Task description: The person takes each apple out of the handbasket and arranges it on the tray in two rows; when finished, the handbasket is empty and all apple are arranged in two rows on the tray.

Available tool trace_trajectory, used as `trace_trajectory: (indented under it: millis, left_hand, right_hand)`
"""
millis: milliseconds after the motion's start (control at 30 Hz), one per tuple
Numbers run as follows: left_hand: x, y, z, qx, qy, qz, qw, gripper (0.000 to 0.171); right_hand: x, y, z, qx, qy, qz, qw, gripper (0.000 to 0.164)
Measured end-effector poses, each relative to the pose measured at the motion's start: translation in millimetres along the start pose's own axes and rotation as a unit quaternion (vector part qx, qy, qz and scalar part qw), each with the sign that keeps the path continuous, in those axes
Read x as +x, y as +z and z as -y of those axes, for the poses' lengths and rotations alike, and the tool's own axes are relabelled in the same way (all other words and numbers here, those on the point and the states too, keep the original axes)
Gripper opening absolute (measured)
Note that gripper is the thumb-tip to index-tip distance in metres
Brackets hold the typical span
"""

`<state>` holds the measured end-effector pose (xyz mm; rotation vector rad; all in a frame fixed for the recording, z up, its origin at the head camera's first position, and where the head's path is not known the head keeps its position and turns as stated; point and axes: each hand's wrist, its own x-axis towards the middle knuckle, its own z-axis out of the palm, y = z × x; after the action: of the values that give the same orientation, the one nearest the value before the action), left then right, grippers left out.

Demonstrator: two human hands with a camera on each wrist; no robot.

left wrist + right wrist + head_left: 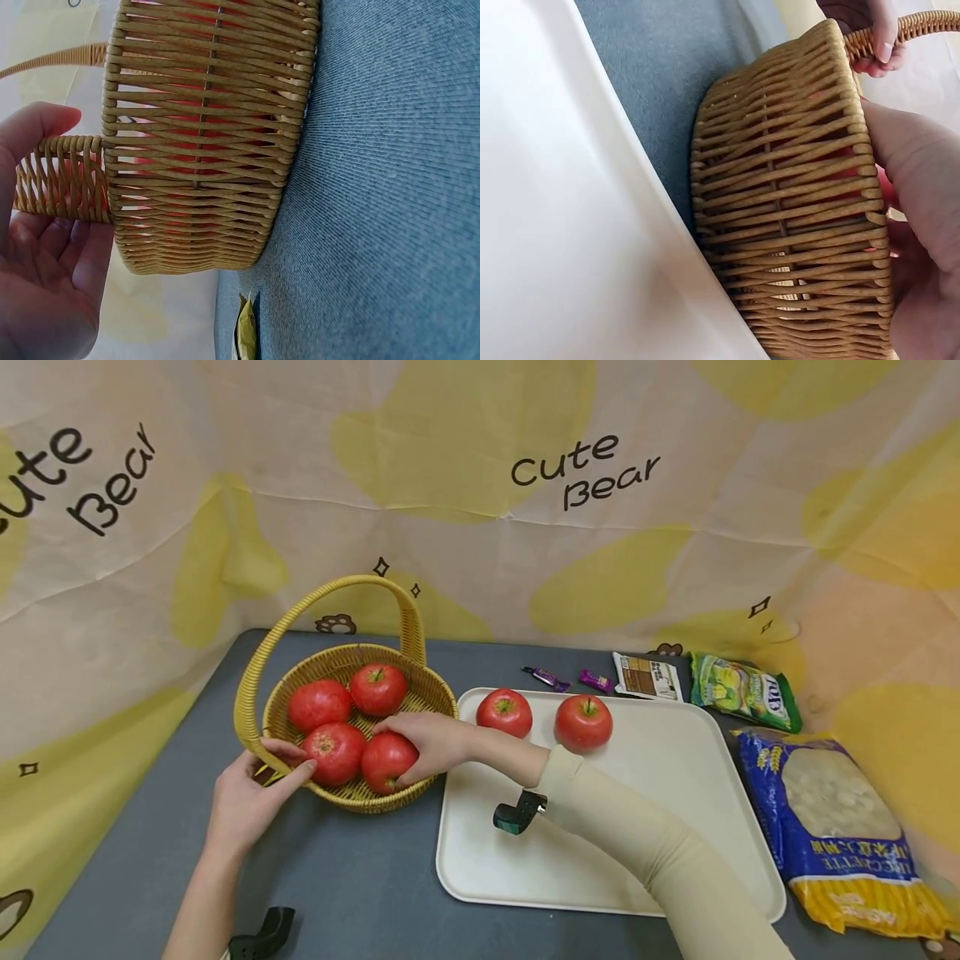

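A yellow-brown wicker basket (360, 802) with a tall arched handle stands on the table, holding several red apples (378, 688). My left hand (247, 793) grips the base of the basket's handle (64, 176) at the near left rim, thumb on one side and fingers on the other. Inside the basket, my right hand (431, 745) holds an apple (386, 763) at the near right, with fingers and thumb spread round it. In the right wrist view the basket's woven wall (795, 180) hides most of that apple.
A white tray (555, 868) lies right of the basket, with two apples (583, 723) near its far edge. Behind it are small purple-wrapped sweets (596, 680), a brown-and-white packet (648, 677) and a green snack bag (745, 691). A large blue-and-yellow bag (847, 835) lies at right.
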<state>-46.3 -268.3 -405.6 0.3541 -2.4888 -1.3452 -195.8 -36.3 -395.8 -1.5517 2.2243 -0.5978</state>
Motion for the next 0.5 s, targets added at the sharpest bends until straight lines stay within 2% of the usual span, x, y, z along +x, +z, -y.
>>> trace_trajectory:
  millis: [100, 267, 367, 500]
  left_hand:
    - [-0.1, -0.5, -0.6, 0.001, 0.001, 0.001, 1.0000, 0.030]
    - [-0.6, 0.0, -1.2, -0.001, -0.004, -0.003, 1.0000, 0.030]
    - [-0.8, 0.6, -1.1, -0.002, -0.008, -0.005, 1.0000, 0.030]
    - [-1.0, 0.1, -1.7, -0.007, -0.009, -0.007, 0.9999, 0.030]
  right_hand:
    - [-2.9, -0.5, 0.9, 0.015, -0.003, -0.025, 1.000, 0.067]
    - [-14.1, -3.4, 2.0, 0.084, 0.008, -0.084, 0.993, 0.071]
    - [-27.6, -7.8, 2.6, 0.140, 0.033, -0.119, 0.982, 0.073]
    - [-52.1, -18.9, 2.9, 0.235, 0.080, -0.142, 0.958, 0.071]
